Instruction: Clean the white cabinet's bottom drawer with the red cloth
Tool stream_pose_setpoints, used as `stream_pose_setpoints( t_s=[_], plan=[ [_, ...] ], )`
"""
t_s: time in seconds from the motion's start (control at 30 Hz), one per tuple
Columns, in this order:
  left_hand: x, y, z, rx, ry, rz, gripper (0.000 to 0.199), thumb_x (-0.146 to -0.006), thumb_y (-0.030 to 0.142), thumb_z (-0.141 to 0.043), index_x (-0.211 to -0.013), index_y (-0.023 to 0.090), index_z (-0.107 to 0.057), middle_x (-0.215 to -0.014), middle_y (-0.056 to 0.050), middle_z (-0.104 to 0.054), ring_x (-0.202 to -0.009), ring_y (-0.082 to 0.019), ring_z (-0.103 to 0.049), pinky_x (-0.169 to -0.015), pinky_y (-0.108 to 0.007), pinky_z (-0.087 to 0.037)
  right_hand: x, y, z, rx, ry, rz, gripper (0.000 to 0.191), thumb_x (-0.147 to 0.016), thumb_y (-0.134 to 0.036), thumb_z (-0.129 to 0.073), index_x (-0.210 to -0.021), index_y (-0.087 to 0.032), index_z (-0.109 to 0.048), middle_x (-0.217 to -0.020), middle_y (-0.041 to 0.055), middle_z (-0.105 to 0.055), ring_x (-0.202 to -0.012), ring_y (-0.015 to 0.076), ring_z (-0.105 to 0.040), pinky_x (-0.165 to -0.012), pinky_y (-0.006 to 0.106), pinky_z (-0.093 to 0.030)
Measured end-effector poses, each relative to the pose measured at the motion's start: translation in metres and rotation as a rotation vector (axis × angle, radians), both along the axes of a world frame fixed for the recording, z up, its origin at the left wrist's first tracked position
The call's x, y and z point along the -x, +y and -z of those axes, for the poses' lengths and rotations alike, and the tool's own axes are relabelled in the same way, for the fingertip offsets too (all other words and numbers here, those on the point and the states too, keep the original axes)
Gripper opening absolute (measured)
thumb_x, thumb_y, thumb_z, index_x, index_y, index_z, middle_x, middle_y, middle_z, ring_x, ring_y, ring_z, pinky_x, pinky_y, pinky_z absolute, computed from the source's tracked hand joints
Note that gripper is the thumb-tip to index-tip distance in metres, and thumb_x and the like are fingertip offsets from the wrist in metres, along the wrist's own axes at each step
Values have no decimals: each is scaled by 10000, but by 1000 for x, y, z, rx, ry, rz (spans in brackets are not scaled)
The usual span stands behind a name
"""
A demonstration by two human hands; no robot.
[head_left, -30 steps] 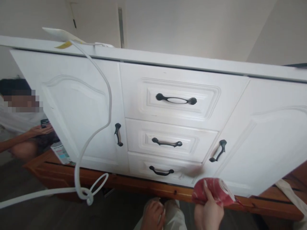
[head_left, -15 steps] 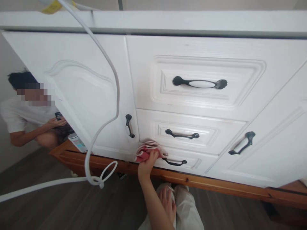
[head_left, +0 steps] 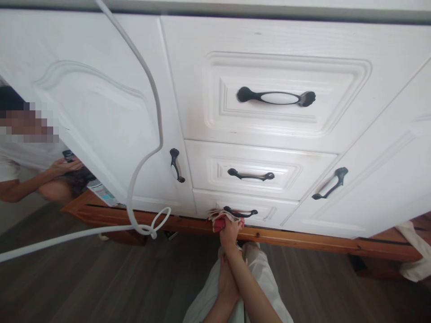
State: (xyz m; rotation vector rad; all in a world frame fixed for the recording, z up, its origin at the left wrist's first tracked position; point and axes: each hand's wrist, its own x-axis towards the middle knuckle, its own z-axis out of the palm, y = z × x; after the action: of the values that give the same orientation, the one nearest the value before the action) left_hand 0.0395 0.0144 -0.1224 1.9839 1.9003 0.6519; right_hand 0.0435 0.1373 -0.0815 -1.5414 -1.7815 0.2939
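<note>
My right hand (head_left: 230, 232) is closed on a bunched red and pale pink cloth (head_left: 218, 223). It presses the cloth low against the bottom drawer (head_left: 269, 211), just under and left of that drawer's dark handle (head_left: 247, 213). The cloth's pale folds reach up to the handle's left end. Below, my left hand (head_left: 225, 264) is by my knee, crossed over by my right forearm; its fingers are mostly hidden. Above stand the middle drawer (head_left: 289, 157) and the top drawer (head_left: 191, 112) of the white cabinet, both closed.
A white cable (head_left: 156, 103) hangs before the left cabinet door (head_left: 101, 121), looping near the wooden base (head_left: 303, 242). At left, a person (head_left: 30, 161) crouches with a phone, near a box (head_left: 104, 194). A pale cloth (head_left: 415, 251) drapes over the base at right.
My right hand has moved the cloth right along the bottom drawer, from its left edge to beneath the handle. The view has tilted down, and my left hand is now more hidden.
</note>
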Motion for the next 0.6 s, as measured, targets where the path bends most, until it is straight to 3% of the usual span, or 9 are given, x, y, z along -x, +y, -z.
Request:
stream_pose_setpoints(
  t_s=[0.1,0.17,0.23,0.37,0.5,0.6],
  plan=[
    [0,1,-21,8,-2,-27,438,-916,133,-439,-1274,169,-689,-1273,-153,-707,-1233,-360,-623,-1109,-607,-475,-61,5,-1,-45,9,196,292,-742,-116,-483,-911,-200,-706,-992,132,-668,-1025,342,-504,-911,498,-320],
    [1,3,-26,3,-5,-56,429,-892,101,-448,-1257,120,-673,-1283,-157,-690,-1238,-349,-611,-1111,-598,-468,-105,8,-4,-111,24,339,211,-714,-162,-501,-838,-201,-667,-939,121,-617,-980,333,-475,-889,495,-327],
    [2,4,-26,-1,4,-49,420,-893,100,-474,-1269,110,-660,-1312,-143,-680,-1261,-334,-596,-1131,-574,-454,-142,11,-16,-150,21,396,151,-713,-190,-493,-780,-210,-626,-876,98,-563,-921,312,-446,-858,480,-329],
    [0,6,-23,-17,72,-25,389,-939,141,-491,-1295,105,-642,-1327,-155,-669,-1249,-335,-599,-1088,-554,-477,-173,19,-71,-256,53,395,82,-732,-235,-493,-738,-226,-574,-825,54,-483,-885,287,-415,-840,458,-334],
    [0,3,-25,-108,141,-74,333,-983,177,-479,-1265,138,-652,-1300,-145,-656,-1215,-327,-598,-1030,-517,-494,-169,32,-143,-432,172,364,87,-779,-292,-524,-723,-230,-549,-820,27,-496,-877,263,-438,-876,453,-347],
    [3,-1,-29,-155,201,-128,281,-1007,201,-461,-1182,139,-671,-1176,-132,-676,-1118,-310,-621,-958,-481,-504,-164,32,-178,-491,337,280,164,-818,-320,-561,-685,-226,-537,-774,2,-513,-835,231,-472,-858,413,-369]
  ],
)
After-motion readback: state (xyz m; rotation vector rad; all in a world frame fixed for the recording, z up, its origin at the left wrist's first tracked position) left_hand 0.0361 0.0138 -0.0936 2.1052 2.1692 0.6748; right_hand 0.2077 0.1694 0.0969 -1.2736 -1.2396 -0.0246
